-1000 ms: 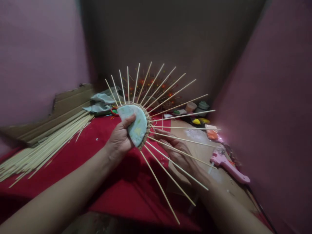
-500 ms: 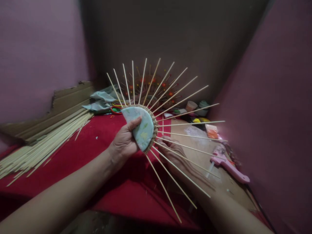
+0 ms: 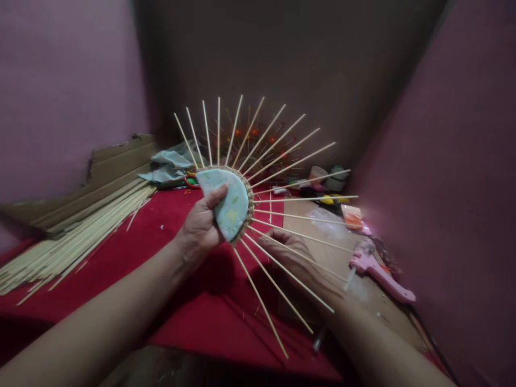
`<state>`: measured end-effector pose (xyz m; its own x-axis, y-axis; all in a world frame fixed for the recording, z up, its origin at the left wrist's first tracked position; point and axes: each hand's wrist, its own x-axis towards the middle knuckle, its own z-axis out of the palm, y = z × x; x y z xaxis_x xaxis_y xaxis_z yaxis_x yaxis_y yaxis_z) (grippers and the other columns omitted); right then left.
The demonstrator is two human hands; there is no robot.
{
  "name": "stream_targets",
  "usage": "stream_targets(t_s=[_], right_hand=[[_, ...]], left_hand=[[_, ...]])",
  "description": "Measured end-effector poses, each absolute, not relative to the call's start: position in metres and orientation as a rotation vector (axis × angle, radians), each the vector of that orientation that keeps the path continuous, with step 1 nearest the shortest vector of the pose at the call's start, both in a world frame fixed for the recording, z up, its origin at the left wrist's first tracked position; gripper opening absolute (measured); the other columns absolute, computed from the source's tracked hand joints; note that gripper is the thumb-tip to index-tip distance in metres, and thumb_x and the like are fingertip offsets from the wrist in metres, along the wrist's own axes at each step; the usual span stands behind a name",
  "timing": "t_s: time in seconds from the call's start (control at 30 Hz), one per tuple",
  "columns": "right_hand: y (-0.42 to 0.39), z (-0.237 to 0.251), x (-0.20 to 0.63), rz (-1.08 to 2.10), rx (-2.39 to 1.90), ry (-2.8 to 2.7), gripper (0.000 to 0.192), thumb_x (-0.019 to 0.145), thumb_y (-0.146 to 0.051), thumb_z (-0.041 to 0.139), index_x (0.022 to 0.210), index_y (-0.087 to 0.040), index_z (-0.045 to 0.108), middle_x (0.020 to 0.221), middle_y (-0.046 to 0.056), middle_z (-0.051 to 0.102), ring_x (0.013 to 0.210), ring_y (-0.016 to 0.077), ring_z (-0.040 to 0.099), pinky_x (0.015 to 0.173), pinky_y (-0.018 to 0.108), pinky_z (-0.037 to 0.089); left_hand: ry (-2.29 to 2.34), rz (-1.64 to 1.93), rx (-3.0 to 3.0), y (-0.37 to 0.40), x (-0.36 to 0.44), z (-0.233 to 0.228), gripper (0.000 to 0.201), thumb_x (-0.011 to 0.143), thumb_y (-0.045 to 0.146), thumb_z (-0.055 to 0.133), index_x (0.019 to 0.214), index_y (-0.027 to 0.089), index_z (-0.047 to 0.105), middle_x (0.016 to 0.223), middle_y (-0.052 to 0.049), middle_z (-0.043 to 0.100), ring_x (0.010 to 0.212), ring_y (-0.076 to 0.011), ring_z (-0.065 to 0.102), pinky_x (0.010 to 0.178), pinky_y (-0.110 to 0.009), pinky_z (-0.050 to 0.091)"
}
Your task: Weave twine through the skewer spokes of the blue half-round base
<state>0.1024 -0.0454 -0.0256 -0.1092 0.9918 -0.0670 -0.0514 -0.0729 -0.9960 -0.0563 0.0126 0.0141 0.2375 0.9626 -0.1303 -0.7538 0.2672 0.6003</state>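
Observation:
My left hand (image 3: 203, 223) grips a half-round piece (image 3: 231, 201) covered in pale blue patterned cloth, thumb on its face and fingers behind. A braided, straw-coloured cord edging (image 3: 250, 203) runs along its curved rim. Several thin wooden sticks (image 3: 304, 200) fan out from that rim like rays. Below and right of the rim, my right hand (image 3: 292, 250) is behind the lower sticks, partly covered by them. Its fingers are drawn together, apart from the edging; whatever they hold is too small to make out.
Loose sticks (image 3: 80, 234) lie on the red cloth (image 3: 169, 306) at left, beside torn cardboard (image 3: 121, 158). A pink glue gun (image 3: 381, 271) rests on a brown board (image 3: 387, 320) at right. Scissors (image 3: 191, 180) and a flowered stick piece (image 3: 253, 131) are at the back.
The half-round piece and my left hand have shifted slightly left and up, and the sticks have moved with them. My right hand has drawn away from the rim, down and right.

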Motion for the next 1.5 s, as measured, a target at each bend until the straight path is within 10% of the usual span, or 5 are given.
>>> stream_targets(t_s=[1.17,1.5], right_hand=[[-0.023,-0.020,0.164,1.225,-1.122,-1.257,0.022,0.059,-0.035,0.072,0.062,-0.015,0.061,0.034,-0.008,0.039,0.031,0.0053,0.032,0.033,0.020,0.024],[-0.035,-0.010,0.135,1.127,-1.150,-1.458,0.047,0.063,-0.025,0.070,0.108,-0.024,0.061,0.113,0.006,0.063,0.093,0.0203,0.060,0.075,0.033,0.049]], left_hand=[[0.415,1.545,0.402,0.061,-0.105,0.021,0.028,0.088,0.015,0.039,0.106,0.019,0.060,0.070,-0.007,0.070,0.063,-0.0184,0.067,0.062,-0.027,0.055],[0.477,1.383,0.396,0.034,-0.073,0.019,0.027,0.089,0.017,0.037,0.088,0.010,0.063,0.070,-0.010,0.069,0.063,-0.0200,0.067,0.064,-0.032,0.056]])
